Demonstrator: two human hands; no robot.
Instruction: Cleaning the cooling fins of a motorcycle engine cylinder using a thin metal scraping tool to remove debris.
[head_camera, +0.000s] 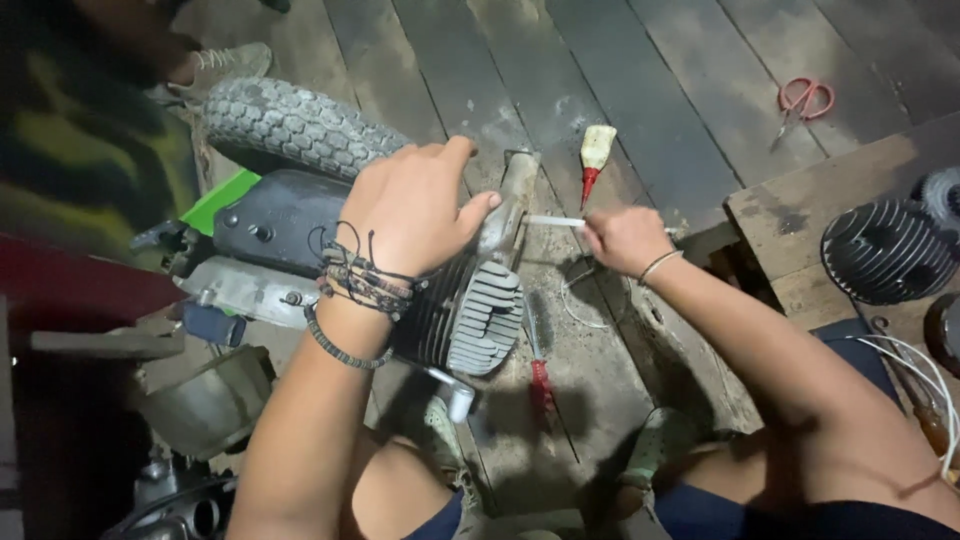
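My left hand (415, 205), with several bracelets at the wrist, rests on top of a small finned engine (480, 315) and grips its upper part near a grey metal pipe (510, 195). My right hand (625, 238) is closed around a thin white rod-like tool (553, 221) whose tip points at the pipe's joint. The engine sits in a small motorbike frame with a black cover (275, 220) and a knobby tyre (295, 122) behind it.
On the wooden floor lie a small bottle with a red nozzle (596, 155), red-handled scissors (803, 100) and a red-handled wire brush (540, 350). A second finned cylinder (885, 250) sits on a wooden block at right. Another person's shoe (225, 62) is at top left.
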